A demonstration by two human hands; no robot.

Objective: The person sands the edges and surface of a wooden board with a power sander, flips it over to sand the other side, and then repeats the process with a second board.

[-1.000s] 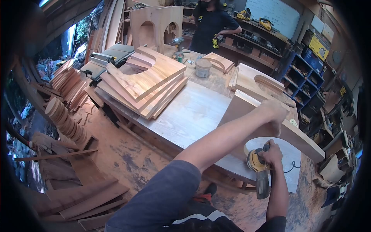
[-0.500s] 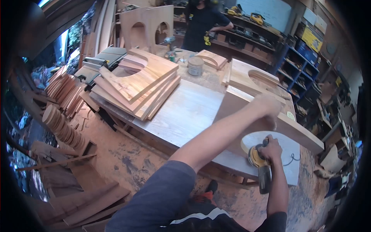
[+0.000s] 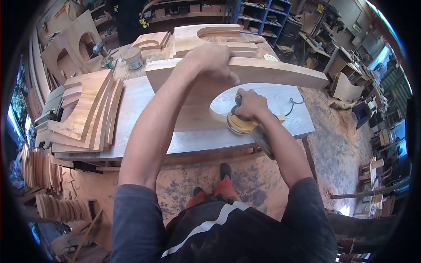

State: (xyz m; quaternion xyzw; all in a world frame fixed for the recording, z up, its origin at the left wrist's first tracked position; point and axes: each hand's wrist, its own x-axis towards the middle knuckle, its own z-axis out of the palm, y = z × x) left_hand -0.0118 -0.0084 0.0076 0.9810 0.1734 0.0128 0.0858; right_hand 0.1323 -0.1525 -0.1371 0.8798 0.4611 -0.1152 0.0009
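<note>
My left hand point(image 3: 210, 61) is closed over the top edge of a thick wooden panel point(image 3: 193, 107), thumb on the near side. The panel stands on its edge on the pale-topped workbench point(image 3: 136, 111) and has a large rounded cutout. In my right hand point(image 3: 252, 104) is a yellow and black orbital sander point(image 3: 239, 123), fingers wrapped round its top. The sander sits at the left side of the cutout, close to its lower edge. Its dark dust canister point(image 3: 264, 143) points back toward me, partly behind my forearm.
Stacked cut-out panels point(image 3: 83, 109) lie at the bench's left. Behind them stand a round tub point(image 3: 132, 58) and a cordless drill point(image 3: 99, 49). Another cut-out panel point(image 3: 186, 39) lies beyond mine. A person in dark clothes point(image 3: 127, 22) stands at the back. Wood pieces point(image 3: 61, 206) fill the floor's left.
My view has swung right, so the bench and stack appear farther left. My left hand, blurred above the panel before, now grips its top edge. The sander stays in my right hand at the cutout.
</note>
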